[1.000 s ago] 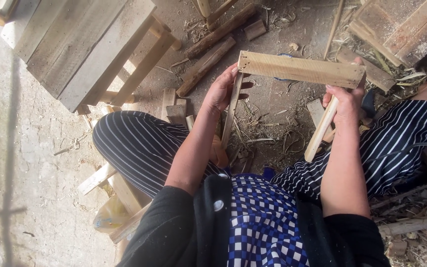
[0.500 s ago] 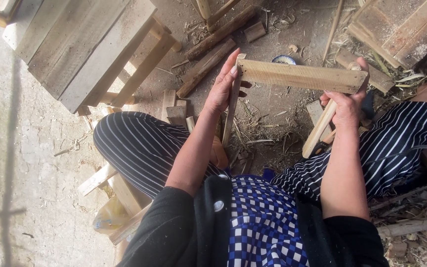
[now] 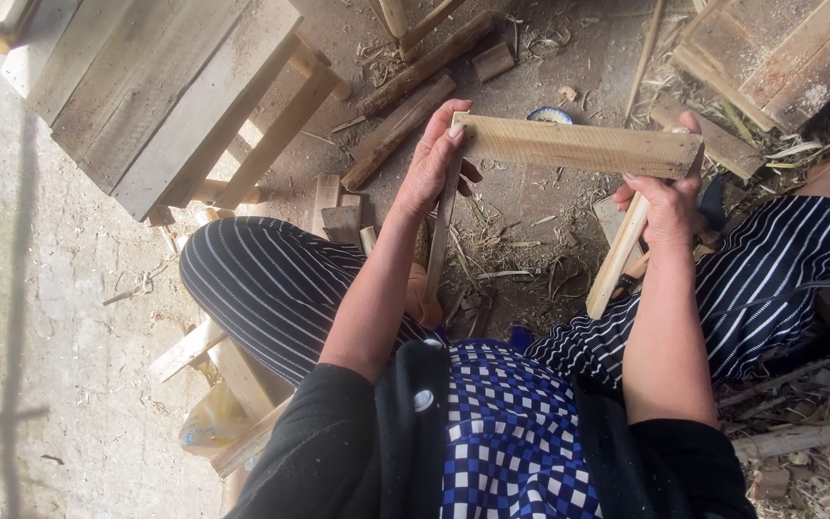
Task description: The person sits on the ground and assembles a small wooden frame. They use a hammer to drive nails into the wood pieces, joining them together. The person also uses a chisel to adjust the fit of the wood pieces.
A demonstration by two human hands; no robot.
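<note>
We hold the wooden frame (image 3: 569,146) in the air: left hand (image 3: 431,163) clamped on its left corner, right hand (image 3: 667,207) on right. Keep joints square, grip firm.

Three joined wooden slats (image 3: 576,146), two hands (image 3: 431,163)

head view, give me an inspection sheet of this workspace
surface: dirt ground strewn with straw and wood chips; pale concrete to one side
job's things: flat wooden slat held crosswise, a thin strip under one end, a shorter strip under the other
clutter: log pieces, small offcuts
hands: left hand grips the slat end and thin strip; right hand grips the other end
cables: nothing seen
surroundings: plank bench, wooden crate
</note>
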